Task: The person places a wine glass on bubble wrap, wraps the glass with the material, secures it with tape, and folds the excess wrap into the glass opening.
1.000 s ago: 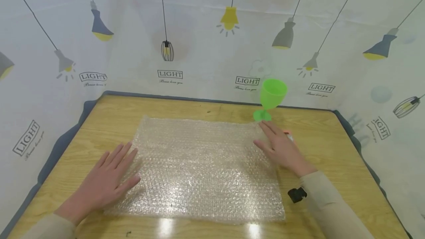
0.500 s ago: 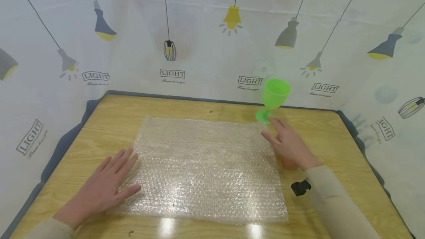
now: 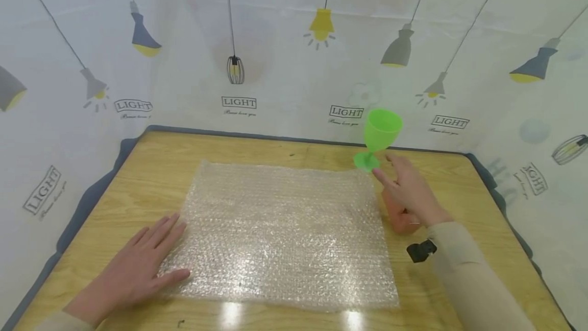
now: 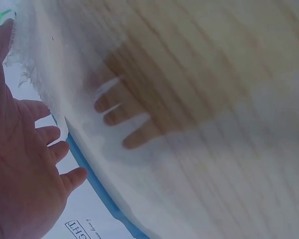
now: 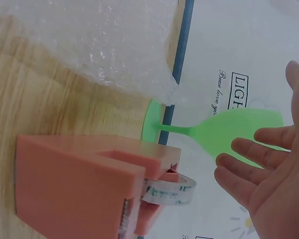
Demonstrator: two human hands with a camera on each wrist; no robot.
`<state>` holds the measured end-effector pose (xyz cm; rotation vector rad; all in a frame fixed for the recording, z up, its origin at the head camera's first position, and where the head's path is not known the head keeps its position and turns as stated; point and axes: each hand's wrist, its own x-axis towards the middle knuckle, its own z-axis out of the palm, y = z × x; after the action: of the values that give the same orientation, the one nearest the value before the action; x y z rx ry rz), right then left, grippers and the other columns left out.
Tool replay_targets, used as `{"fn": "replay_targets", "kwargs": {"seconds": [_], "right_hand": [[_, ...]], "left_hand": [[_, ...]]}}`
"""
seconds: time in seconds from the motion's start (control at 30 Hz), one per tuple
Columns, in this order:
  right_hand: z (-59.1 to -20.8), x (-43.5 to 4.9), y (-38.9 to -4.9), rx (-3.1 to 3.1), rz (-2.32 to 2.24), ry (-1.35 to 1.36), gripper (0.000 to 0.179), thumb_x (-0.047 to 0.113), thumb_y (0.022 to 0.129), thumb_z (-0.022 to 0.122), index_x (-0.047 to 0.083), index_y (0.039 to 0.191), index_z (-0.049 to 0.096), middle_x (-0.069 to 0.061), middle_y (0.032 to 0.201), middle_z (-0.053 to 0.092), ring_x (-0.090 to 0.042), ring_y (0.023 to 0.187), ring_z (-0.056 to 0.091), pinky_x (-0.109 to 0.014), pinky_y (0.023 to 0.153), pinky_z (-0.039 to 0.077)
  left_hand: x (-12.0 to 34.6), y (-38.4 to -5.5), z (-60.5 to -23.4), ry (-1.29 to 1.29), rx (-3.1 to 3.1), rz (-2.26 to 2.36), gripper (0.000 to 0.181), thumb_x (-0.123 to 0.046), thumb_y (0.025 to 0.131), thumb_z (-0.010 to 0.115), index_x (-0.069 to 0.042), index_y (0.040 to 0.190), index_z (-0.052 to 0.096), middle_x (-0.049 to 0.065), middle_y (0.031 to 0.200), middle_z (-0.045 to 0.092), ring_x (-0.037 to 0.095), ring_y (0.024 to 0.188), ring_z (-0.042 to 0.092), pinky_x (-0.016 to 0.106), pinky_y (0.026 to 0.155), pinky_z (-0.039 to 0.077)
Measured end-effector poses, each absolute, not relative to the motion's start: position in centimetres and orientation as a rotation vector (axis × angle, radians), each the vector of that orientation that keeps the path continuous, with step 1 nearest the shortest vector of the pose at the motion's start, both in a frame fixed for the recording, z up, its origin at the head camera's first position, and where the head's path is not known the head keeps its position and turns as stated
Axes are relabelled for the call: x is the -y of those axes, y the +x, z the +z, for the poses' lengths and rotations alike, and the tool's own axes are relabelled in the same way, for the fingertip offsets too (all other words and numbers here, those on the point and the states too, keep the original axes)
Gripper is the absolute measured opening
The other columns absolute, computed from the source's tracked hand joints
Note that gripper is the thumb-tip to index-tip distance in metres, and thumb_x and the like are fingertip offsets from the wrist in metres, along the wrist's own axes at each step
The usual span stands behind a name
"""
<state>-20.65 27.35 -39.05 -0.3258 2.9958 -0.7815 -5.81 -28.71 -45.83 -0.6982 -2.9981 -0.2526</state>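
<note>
A sheet of bubble wrap (image 3: 285, 234) lies flat on the wooden table. My left hand (image 3: 133, 264) is spread low at its left edge, palm down; the left wrist view shows the same hand (image 4: 30, 159) with fingers apart and holding nothing. Beyond the sheet's far right corner stands a green plastic goblet (image 3: 382, 132), upright. Just in front of the goblet, my right hand (image 3: 413, 188) hovers with extended fingers and an empty palm. Under that hand sits a red tape dispenser (image 5: 79, 184) bearing a roll of clear tape (image 5: 169, 191); the head view shows it partly hidden.
The wooden table (image 3: 464, 193) ends at a dark blue border along the back and sides. Close behind it rises a white backdrop (image 3: 275, 29) printed with hanging lamps. A black buckle (image 3: 421, 251) hangs at the right sleeve.
My right hand has shifted right, off the bubble wrap's corner, uncovering more of the tape dispenser. My left hand has slid slightly towards me. The goblet stays in place.
</note>
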Motion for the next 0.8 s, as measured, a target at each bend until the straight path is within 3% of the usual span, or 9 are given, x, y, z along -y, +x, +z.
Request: {"fn": "replay_targets", "kwargs": {"seconds": [0.17, 0.4, 0.6, 0.8], "right_hand": [[-38.5, -27.8, -21.1, -3.02, -0.76, -0.286, 0.084, 0.059, 0.107, 0.039, -0.006, 0.159, 0.026, -0.032, 0.158, 0.035, -0.053, 0.141, 0.037, -0.069, 0.114, 0.033], [-37.8, -27.8, -21.9, -3.036, -0.799, -0.258, 0.086, 0.061, 0.106, 0.041, -0.006, 0.157, 0.03, -0.033, 0.157, 0.035, -0.053, 0.13, 0.049, -0.07, 0.109, 0.04], [-37.3, -27.9, -22.9, -3.015, -0.818, -0.185, 0.094, 0.065, 0.103, 0.043, -0.011, 0.156, 0.026, -0.037, 0.156, 0.033, -0.056, 0.14, 0.037, -0.072, 0.112, 0.034], [-37.1, -27.8, -23.8, -3.042, -0.864, -0.134, 0.096, 0.063, 0.102, 0.047, -0.014, 0.154, 0.025, -0.04, 0.153, 0.035, -0.056, 0.141, 0.034, -0.07, 0.112, 0.034]], "left_hand": [[29.0, -5.5, -46.0, -0.702, 3.011, -0.243, 0.096, -0.066, 0.092, 0.063, -0.006, 0.161, 0.034, 0.02, 0.167, 0.028, 0.041, 0.151, 0.03, 0.019, 0.119, -0.016], [29.7, -5.1, -46.7, -0.735, 2.962, -0.178, 0.102, -0.071, 0.087, 0.066, -0.005, 0.159, 0.037, 0.019, 0.166, 0.032, 0.037, 0.151, 0.031, 0.017, 0.119, -0.016], [29.7, -5.0, -46.7, -0.732, 3.002, -0.179, 0.109, -0.076, 0.084, 0.065, -0.003, 0.16, 0.034, 0.017, 0.166, 0.032, 0.037, 0.151, 0.033, 0.015, 0.118, -0.016], [29.7, -5.0, -46.8, -0.747, 3.02, -0.159, 0.115, -0.081, 0.082, 0.063, -0.002, 0.16, 0.034, 0.017, 0.167, 0.03, 0.039, 0.151, 0.032, 0.015, 0.117, -0.018]]}}
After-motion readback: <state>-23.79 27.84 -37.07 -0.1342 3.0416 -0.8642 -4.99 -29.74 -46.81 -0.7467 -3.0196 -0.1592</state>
